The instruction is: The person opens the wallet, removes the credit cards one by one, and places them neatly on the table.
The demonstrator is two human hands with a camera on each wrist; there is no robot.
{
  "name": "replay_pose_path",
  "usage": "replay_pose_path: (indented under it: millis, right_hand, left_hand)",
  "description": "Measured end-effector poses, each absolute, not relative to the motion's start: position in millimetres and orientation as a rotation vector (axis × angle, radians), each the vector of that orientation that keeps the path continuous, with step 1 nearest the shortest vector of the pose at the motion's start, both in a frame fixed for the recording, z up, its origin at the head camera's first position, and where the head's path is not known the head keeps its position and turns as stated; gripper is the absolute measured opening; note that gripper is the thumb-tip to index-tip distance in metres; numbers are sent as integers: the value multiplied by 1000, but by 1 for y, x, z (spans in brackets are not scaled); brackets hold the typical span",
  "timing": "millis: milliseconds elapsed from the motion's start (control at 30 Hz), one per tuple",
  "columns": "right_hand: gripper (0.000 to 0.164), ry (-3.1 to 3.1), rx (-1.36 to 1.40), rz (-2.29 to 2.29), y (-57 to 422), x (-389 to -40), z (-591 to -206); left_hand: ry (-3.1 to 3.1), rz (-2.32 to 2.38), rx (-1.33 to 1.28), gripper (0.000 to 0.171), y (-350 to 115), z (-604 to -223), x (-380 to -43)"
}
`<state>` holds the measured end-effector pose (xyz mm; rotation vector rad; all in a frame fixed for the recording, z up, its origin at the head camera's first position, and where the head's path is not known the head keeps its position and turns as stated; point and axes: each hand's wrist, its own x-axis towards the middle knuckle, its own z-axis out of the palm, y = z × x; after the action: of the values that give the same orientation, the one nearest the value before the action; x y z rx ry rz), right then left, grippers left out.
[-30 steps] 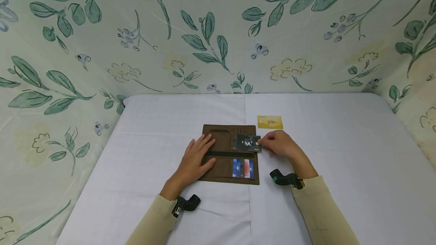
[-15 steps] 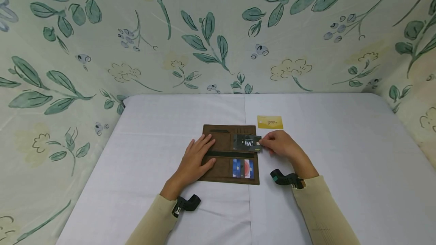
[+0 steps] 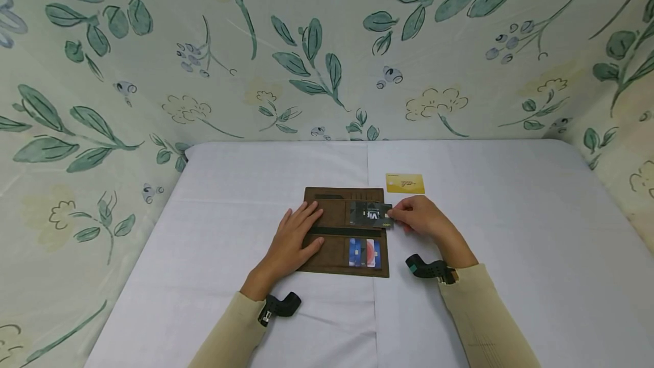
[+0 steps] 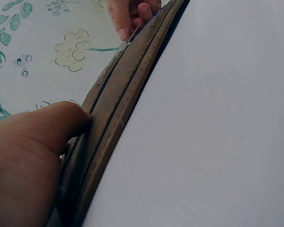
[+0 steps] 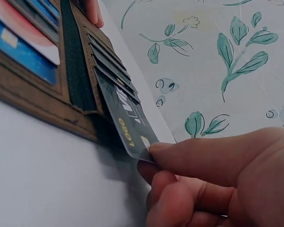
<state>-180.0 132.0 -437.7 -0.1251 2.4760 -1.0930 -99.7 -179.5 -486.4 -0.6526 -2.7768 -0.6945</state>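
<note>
A brown wallet (image 3: 327, 254) lies spread flat on the table. My left hand (image 3: 292, 239) rests on its left side, fingers straight and spread. Between thumb and fingers, my right hand (image 3: 420, 217) pinches the outer end of a dark grey bank card (image 3: 369, 214). That card sits partly in a slot of the wallet's upper half and juts past the right edge; in the right wrist view the thumb (image 5: 168, 150) lies over its chip end. Several blue, dark and red-and-white cards (image 3: 365, 253) fill the slots of the lower half.
A yellow bank card (image 3: 405, 183) lies on the white tablecloth (image 3: 485, 197), just beyond my right hand. Behind the table hangs a floral cloth (image 3: 327, 72). Each wrist wears a black camera mount, such as the right mount (image 3: 429, 268).
The dark card and my right hand have shifted very slightly to the right since the earliest frame. My left hand and the wallet stay in place.
</note>
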Motion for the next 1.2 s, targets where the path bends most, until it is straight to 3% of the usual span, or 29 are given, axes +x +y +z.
replay_pose_path:
  millis: [1200]
  right_hand:
    - [23,2401,-137,-1172,155,-184,-434]
  left_hand:
    - [-2768,-694,-653,61,-179,-486,-99]
